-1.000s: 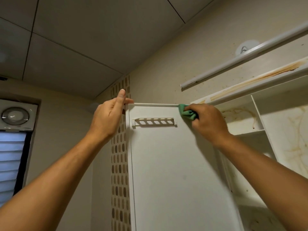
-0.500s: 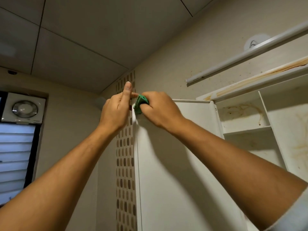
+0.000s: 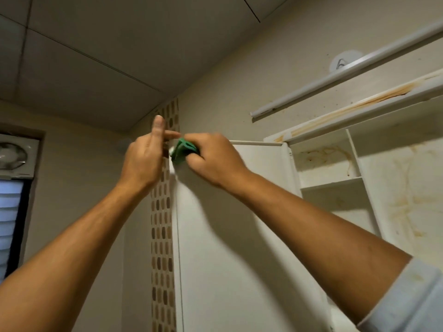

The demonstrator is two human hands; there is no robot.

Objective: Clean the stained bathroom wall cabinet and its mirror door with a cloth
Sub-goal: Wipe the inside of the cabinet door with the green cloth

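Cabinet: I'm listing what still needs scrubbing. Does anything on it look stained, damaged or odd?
Yes. Brown, rust-like streaks run along the cabinet's top ledge, and similar marks stain the back walls of the small upper compartment and the tall compartment beside it. The door shows none.

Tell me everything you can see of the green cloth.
The cloth is green, small and bunched into folds; it looks like soft fabric. The right hand grips it with fingers curled round it, so only its left part shows. It is pressed against the top outer corner of the open white door. The left hand is just beside it; whether they touch cannot be told. The view is slightly blurred there.
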